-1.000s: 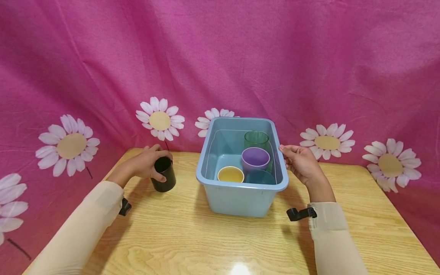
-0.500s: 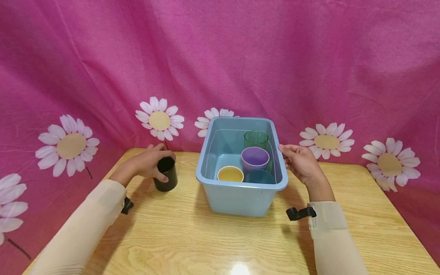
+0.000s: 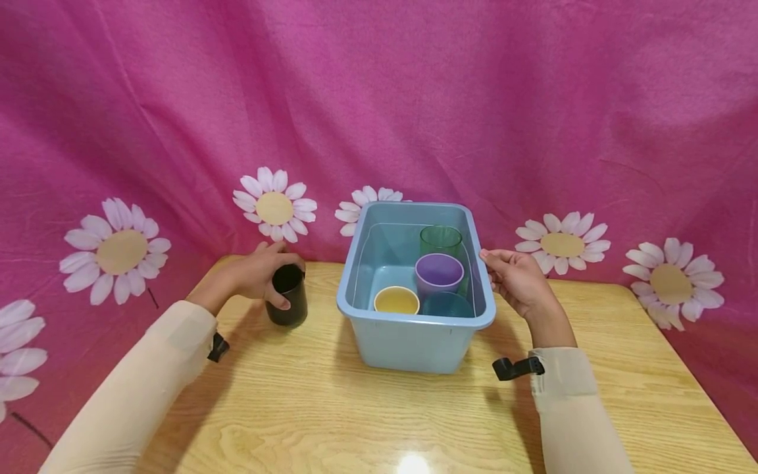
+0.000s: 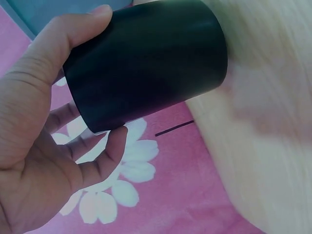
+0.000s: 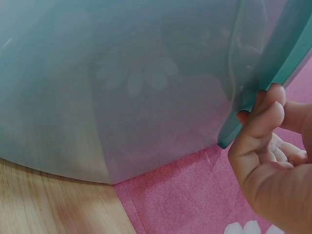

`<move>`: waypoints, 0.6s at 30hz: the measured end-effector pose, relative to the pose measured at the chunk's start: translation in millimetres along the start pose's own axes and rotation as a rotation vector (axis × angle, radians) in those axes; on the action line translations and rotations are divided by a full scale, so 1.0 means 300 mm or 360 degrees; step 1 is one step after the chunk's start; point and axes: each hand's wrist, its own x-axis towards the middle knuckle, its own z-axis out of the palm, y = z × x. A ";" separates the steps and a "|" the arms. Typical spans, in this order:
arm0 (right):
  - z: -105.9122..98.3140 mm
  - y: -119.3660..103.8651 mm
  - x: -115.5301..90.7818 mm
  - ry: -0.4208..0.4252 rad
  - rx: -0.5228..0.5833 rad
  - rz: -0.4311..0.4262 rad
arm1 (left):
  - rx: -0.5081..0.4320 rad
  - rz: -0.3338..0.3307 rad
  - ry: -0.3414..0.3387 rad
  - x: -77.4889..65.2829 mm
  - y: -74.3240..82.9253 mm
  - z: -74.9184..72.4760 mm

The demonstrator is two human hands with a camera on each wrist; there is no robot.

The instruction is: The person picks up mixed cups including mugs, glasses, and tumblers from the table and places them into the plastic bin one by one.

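Before a pink daisy-print cloth, the head view shows four cups already in the blue bin (image 3: 414, 342) on the wooden table (image 3: 331, 408), while the left wrist view shows the left hand (image 4: 34, 146) wrapped round the black cup (image 4: 146, 61) outside it, and the right wrist view shows the right hand (image 5: 273, 161) pinching the bin's rim.

A light wooden desk (image 3: 367, 408) stands before a pink cloth backdrop (image 3: 379, 99) printed with white daisies (image 3: 275, 207). A green cup (image 3: 441, 240), purple cup (image 3: 439, 273), yellow cup (image 3: 397, 301) and teal cup (image 3: 448, 305) stand upright close together.
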 end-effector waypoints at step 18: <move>0.001 0.002 0.001 0.0006 -0.0017 -0.0001 | 0.0004 0.0058 0.0024 -0.002 0.022 -0.098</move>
